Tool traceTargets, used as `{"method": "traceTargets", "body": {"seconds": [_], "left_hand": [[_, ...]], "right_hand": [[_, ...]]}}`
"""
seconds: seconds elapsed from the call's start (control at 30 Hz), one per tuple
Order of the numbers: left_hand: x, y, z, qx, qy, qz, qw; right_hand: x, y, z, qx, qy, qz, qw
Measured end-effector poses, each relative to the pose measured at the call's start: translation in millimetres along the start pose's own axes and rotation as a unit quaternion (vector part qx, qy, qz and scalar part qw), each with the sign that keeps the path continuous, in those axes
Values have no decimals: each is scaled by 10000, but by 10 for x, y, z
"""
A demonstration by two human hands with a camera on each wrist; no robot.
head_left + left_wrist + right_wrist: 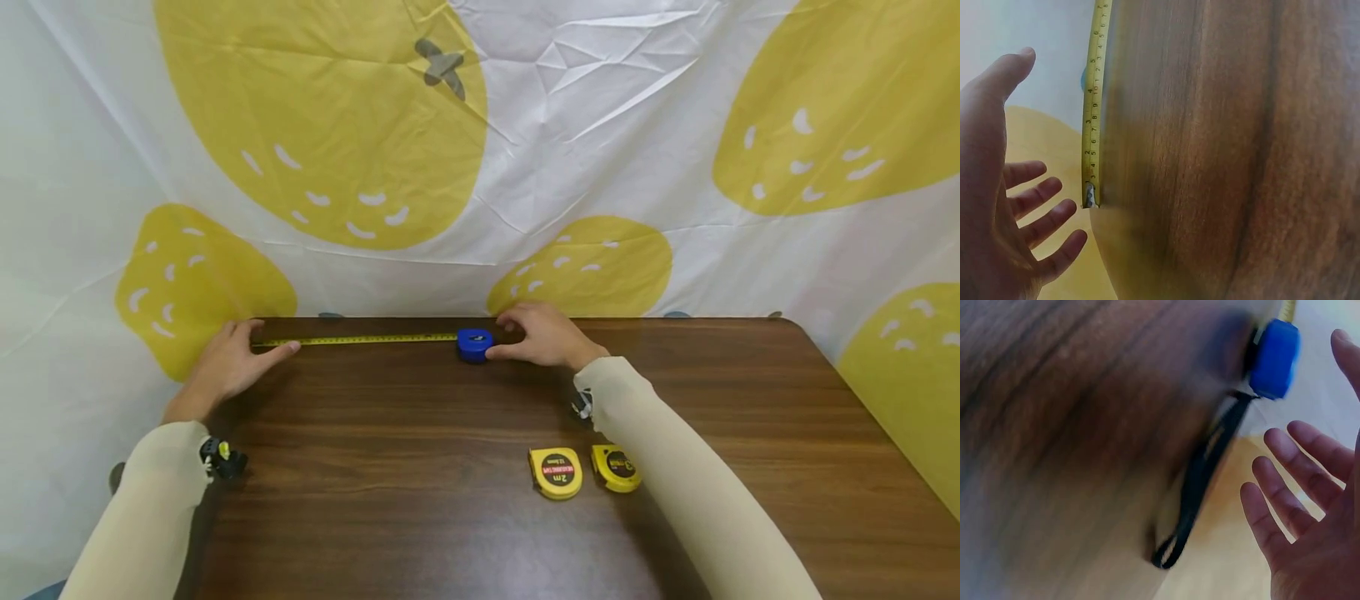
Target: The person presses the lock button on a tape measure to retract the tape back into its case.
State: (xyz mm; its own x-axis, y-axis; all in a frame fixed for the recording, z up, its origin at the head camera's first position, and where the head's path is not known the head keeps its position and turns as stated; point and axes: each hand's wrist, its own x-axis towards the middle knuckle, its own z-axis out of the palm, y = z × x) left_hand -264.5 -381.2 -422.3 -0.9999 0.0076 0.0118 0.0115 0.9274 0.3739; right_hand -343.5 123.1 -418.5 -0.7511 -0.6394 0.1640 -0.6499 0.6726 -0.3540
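A blue tape measure [475, 344] lies near the back edge of the table, its yellow blade [375, 339] drawn out to the left along that edge. The metal hook [1090, 195] at the blade's end shows in the left wrist view. My left hand [234, 367] is beside that end, thumb and fingers spread apart with nothing between them. Just right of the blue case, my right hand [546, 335] has its fingers spread, the thumb tip right at the case in the head view. A black wrist strap [1200, 475] trails from the case.
Two yellow tape measures, a 2m one [556, 473] and another [617, 468] beside it, lie nearer the front, by my right sleeve [675, 467]. Behind the brown wooden table [375, 500] hangs a white cloth [600, 100] printed with yellow fruit.
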Motion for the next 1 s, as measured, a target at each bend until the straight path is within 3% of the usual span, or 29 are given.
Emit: {"method": "traceTargets", "body": {"seconds": [0.1,0.27,0.3,0.53,0.83,0.87,1.0], "left_hand": [[11,-10,12,31,-27,-55,10000],[-3,-19,28,31,-21,-133,9999],[-9,-19,30,25,-13,-150,9999],[6,-56,67,64,-28,-205,9998],[28,-69,83,19,-88,-216,9997],[25,-66,81,14,-94,-223,9997],[12,-61,74,21,-144,-262,9996]], "right_hand": [[82,70,139,-46,20,-151,9999],[155,51,270,-214,44,-16,9998],[132,-52,221,-271,5,93,9996],[163,-228,190,-576,-253,434,9971],[163,-249,189,-747,-327,383,9959],[193,-150,248,-711,-294,293,9966],[182,-136,237,-709,-306,270,9966]]}}
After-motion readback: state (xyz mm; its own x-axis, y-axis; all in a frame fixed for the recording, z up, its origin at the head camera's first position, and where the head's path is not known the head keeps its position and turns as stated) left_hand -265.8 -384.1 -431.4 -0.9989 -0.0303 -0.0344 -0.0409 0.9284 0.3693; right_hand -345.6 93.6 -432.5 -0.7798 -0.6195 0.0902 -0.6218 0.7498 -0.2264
